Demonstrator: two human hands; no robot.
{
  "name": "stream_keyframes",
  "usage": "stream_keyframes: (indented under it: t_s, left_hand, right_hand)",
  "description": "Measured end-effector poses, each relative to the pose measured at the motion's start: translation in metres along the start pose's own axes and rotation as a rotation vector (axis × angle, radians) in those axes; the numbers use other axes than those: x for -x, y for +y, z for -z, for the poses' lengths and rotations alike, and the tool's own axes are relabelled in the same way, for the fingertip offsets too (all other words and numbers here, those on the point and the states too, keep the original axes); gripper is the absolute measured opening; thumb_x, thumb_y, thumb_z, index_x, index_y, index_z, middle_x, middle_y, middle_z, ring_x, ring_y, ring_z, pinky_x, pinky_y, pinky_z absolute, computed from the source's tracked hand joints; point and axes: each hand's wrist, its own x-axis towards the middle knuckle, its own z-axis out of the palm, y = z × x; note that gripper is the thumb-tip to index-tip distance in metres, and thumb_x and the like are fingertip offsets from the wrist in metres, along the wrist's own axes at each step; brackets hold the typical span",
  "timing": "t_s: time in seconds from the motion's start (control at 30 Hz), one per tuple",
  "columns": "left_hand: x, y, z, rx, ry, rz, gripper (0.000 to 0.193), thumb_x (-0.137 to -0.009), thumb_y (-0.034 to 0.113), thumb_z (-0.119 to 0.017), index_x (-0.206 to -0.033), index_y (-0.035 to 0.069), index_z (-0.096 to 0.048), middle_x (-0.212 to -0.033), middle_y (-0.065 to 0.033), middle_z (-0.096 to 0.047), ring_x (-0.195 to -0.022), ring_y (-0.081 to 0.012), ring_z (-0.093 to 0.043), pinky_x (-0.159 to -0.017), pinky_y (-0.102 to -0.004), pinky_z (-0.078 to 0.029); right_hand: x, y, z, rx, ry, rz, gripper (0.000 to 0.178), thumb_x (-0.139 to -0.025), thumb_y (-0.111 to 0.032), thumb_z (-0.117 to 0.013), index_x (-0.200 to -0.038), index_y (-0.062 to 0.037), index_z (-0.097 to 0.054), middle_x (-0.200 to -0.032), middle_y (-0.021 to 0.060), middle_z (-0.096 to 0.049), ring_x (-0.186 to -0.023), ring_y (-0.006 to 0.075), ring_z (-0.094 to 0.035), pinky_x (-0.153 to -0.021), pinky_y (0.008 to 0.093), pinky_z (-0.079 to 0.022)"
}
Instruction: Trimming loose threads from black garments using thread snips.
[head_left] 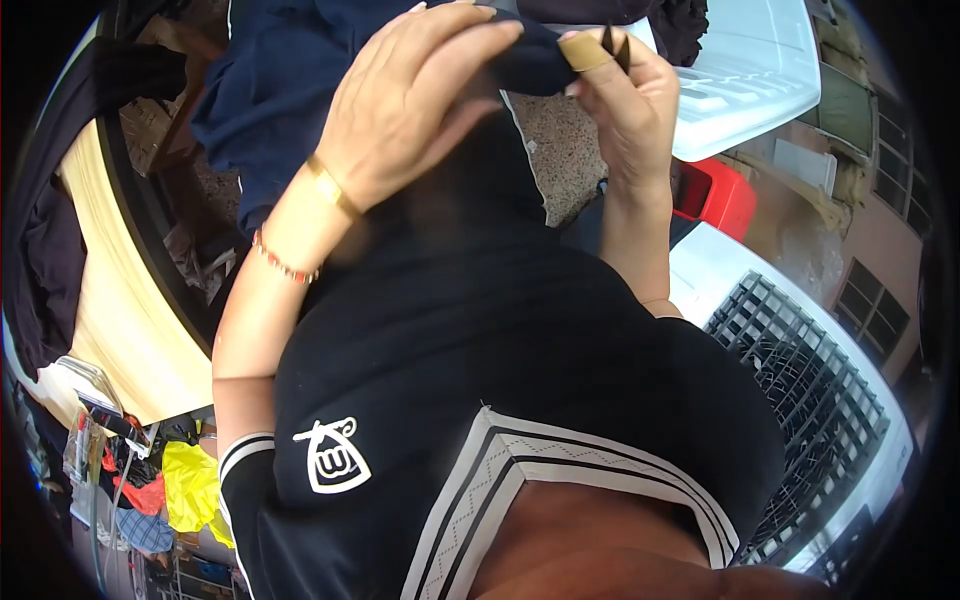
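A navy fabric garment (535, 58) stretches between my two hands at the top of the view, with more of its cloth bunched to the left. My left hand (415, 95) lies over this cloth, fingers stretched out and thumb apart from them. Closed at the garment's right end is my right hand (635, 110), its thumb wrapped in tan tape (585, 52). Two dark pointed blades, which look like thread snips (617, 48), stick up between its thumb and fingers. The rest of the snips is hidden in the hand.
Right of my hands stands a pale blue plastic basket (750, 90), with a red plastic container (722, 198) below it. A white appliance with a dark grille (810, 370) is at the lower right. To the left, dark cloth hangs over a light wooden tabletop (125, 290).
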Motion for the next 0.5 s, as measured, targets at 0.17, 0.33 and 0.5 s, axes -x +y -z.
stream_keyframes:
  t_s: [0.17,0.33,0.5]
  left_hand:
    - [0.002,-0.008,0.001,0.384,-0.005,0.289,0.058,-0.075,-0.016,-0.057,-0.129,0.003,-0.053,-0.114,-0.0099,-0.062,-0.104,-0.0217,-0.063,-0.090,-0.0315,-0.050]
    - [0.002,-0.001,0.041,0.369,-0.043,0.361,0.043,-0.075,-0.014,-0.057,-0.114,0.004,-0.065,-0.094,-0.0057,-0.063,-0.089,-0.0147,-0.062,-0.077,-0.0233,-0.047]
    - [-0.003,0.007,0.079,0.472,-0.275,0.616,0.017,-0.083,-0.001,-0.068,-0.101,-0.001,-0.071,-0.089,-0.0031,-0.066,-0.085,-0.0106,-0.060,-0.080,-0.0203,-0.043]
  right_hand:
    - [-0.001,0.007,0.013,-0.094,-0.214,-0.159,0.024,-0.091,-0.013,-0.061,-0.109,0.0020,-0.067,-0.080,0.0062,-0.068,-0.052,0.0003,-0.044,-0.047,0.0157,-0.030]
    - [-0.009,0.001,0.007,0.061,-0.386,-0.118,0.028,-0.081,0.002,-0.070,-0.109,0.0014,-0.067,-0.091,0.0039,-0.068,-0.068,0.0042,-0.057,-0.064,0.0167,-0.045]
    - [-0.021,0.001,-0.007,0.305,-0.501,0.064,0.017,-0.082,0.001,-0.070,-0.098,0.0028,-0.067,-0.095,0.0026,-0.065,-0.083,0.0063,-0.059,-0.072,0.0196,-0.048]
